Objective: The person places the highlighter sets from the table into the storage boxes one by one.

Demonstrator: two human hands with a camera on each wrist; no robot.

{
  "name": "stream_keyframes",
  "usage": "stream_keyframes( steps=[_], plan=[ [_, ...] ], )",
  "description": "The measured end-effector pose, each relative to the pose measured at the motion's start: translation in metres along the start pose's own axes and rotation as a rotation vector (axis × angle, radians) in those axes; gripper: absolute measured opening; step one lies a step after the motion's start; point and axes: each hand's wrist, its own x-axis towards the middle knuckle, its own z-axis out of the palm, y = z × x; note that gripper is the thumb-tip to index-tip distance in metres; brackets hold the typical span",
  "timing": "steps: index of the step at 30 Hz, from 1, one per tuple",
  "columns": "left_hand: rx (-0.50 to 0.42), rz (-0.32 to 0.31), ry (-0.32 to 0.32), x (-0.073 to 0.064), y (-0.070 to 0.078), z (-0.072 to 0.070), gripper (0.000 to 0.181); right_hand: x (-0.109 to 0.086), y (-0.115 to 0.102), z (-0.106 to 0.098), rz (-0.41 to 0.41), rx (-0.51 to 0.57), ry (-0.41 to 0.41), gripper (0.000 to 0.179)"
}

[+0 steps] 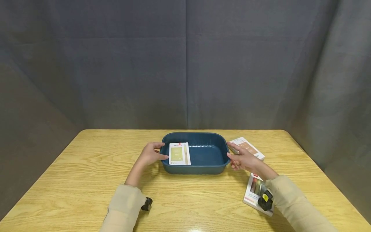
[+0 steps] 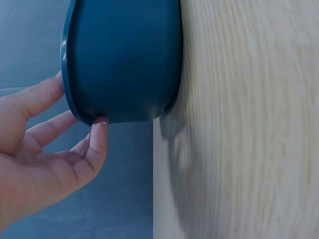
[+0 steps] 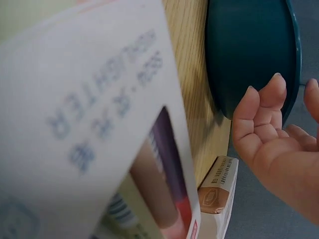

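Note:
A dark blue rectangular plastic basin (image 1: 207, 169) stands at the table's middle. My left hand (image 1: 151, 154) grips its left end, thumb and fingers at the rim; the left wrist view shows fingertips against the basin's wall (image 2: 124, 59). At the opposite end my right hand (image 1: 242, 158) holds the rim, its fingers (image 3: 273, 92) curled against the outside. Inside the basin, at the left, a white box with a yellow-green panel (image 1: 176, 154) leans face up. The basin's right part shows bare floor.
Beyond my right hand lies a white box with an orange-brown panel (image 1: 253, 149). A white highlighter box (image 1: 250, 197) with a window lies under my right wrist, large in the right wrist view. Grey curtains (image 1: 185, 64) enclose the wooden table (image 1: 87, 180).

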Motion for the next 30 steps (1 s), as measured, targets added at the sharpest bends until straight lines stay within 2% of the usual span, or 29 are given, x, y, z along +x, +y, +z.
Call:
stream_keyframes(
  steps=[4,9,15,20,26,30],
  plan=[
    [-0.054,-0.018,-0.032,-0.001,-0.003,0.0,0.058,-0.004,-0.002,0.001,-0.011,-0.007,0.002,0.069],
    [-0.135,-0.039,-0.056,0.0,-0.008,0.0,0.059,-0.014,-0.006,0.002,-0.046,-0.093,0.043,0.073],
    [-0.157,-0.051,-0.054,0.001,-0.009,-0.001,0.059,-0.026,-0.009,0.0,-0.085,-0.184,0.089,0.074],
    [-0.176,-0.05,-0.058,0.001,-0.01,-0.001,0.058,-0.037,-0.008,-0.001,-0.125,-0.212,0.076,0.072],
    [-0.207,-0.05,-0.084,0.002,-0.014,-0.002,0.061,-0.056,-0.003,-0.003,-0.082,-0.255,0.085,0.071],
    [-0.235,-0.059,-0.101,0.002,-0.016,-0.003,0.062,-0.065,0.0,-0.006,-0.094,-0.273,0.114,0.069]
  ],
)
